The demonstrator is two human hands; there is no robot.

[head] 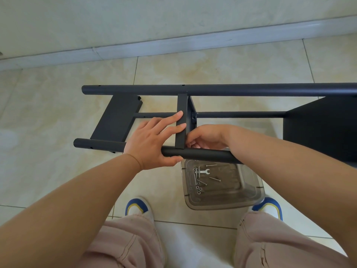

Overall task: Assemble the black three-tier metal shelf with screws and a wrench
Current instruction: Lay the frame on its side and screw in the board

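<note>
Glossy beige marble-look floor tiles point(222, 70) run up to a pale grey baseboard point(173, 42) beneath a light wall point(135, 16). At the bottom, two white sneakers with blue and yellow trim point(138, 207) poke out from pink trousers point(125, 242).

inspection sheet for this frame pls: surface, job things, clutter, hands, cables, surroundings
Surface: beige tiled floor.
Job things: black shelf frame lying on its side; clear plastic bin holding screws, nuts and a small wrench.
Clutter: nothing seen.
Hands: left hand grips the near pole, fingers straight against the middle tier; right hand reaches behind that tier, fingertips hidden.
Cables: nothing seen.
Surroundings: wall with baseboard.
</note>
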